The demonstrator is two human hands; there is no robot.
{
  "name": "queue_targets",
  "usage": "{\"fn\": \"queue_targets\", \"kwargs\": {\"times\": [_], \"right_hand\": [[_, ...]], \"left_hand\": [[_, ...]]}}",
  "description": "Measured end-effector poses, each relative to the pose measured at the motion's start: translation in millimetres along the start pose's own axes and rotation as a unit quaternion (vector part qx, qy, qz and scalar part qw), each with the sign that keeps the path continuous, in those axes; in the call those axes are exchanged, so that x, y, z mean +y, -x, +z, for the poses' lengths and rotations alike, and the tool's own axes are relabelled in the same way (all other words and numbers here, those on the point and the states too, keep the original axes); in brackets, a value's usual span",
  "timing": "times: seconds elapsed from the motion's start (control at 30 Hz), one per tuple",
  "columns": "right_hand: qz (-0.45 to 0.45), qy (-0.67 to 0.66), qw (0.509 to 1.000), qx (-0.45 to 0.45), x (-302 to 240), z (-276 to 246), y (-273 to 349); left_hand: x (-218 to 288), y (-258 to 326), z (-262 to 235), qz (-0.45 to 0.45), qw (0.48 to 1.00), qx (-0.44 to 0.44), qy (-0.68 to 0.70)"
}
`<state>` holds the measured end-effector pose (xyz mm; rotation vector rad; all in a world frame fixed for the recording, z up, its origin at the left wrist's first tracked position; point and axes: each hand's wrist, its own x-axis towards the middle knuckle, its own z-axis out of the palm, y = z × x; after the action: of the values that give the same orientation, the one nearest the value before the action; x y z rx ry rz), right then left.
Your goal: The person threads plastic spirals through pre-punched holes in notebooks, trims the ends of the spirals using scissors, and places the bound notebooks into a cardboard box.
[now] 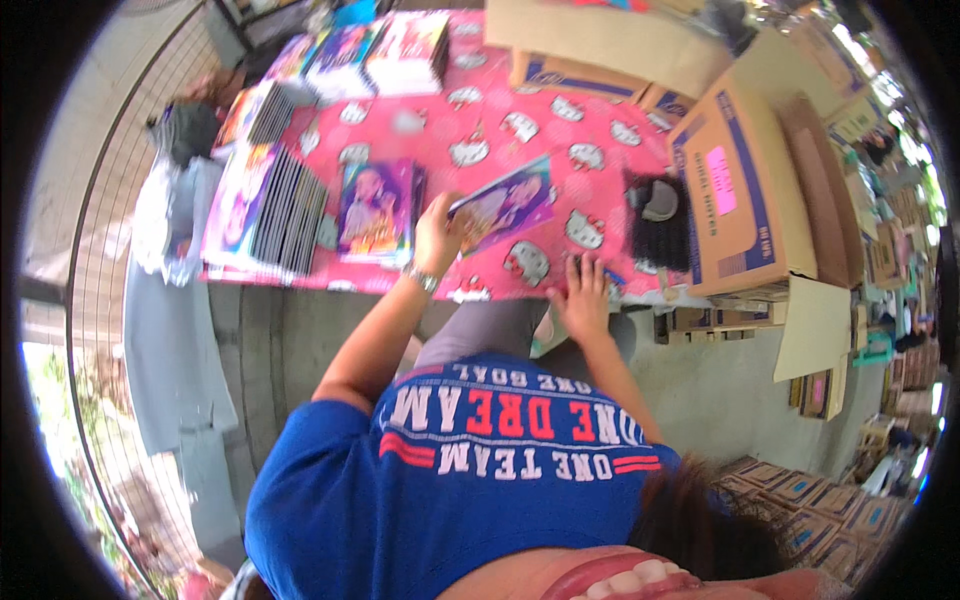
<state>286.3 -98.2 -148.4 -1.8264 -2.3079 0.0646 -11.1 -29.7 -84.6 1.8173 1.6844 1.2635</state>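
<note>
My left hand (437, 240) is closed on the near left edge of a thin notebook (510, 205) with a purple, picture-printed cover. The notebook lies tilted over the pink tablecloth (480, 125); I cannot tell whether it touches the cloth. Just left of that hand is a small stack of similar notebooks (375, 210). Farther left, a taller, fanned stack of notebooks (265, 210) reaches the table's front edge. My right hand (582, 290) rests at the front edge with its fingers spread and nothing in them. A small blue object (613, 277) lies beside its fingertips.
More notebook stacks (345, 60) stand at the back left. An open cardboard box (735, 190) takes up the table's right side, with a black bristly object (657, 220) beside it. Another carton (580, 75) is at the back. Packed cartons (800, 500) sit on the floor behind right.
</note>
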Motion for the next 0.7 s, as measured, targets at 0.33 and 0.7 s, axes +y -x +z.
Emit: {"fn": "queue_targets", "kwargs": {"times": [0.33, 0.7], "right_hand": [[-0.04, -0.072, 0.996, -0.021, 46, -18, 9], [-0.161, -0.39, 0.905, 0.061, -85, -75, -46]], "left_hand": [[5, 5, 9, 0.053, 0.992, 0.099, 0.047], [2, 9, -5, 0.025, 0.999, 0.015, 0.043]]}}
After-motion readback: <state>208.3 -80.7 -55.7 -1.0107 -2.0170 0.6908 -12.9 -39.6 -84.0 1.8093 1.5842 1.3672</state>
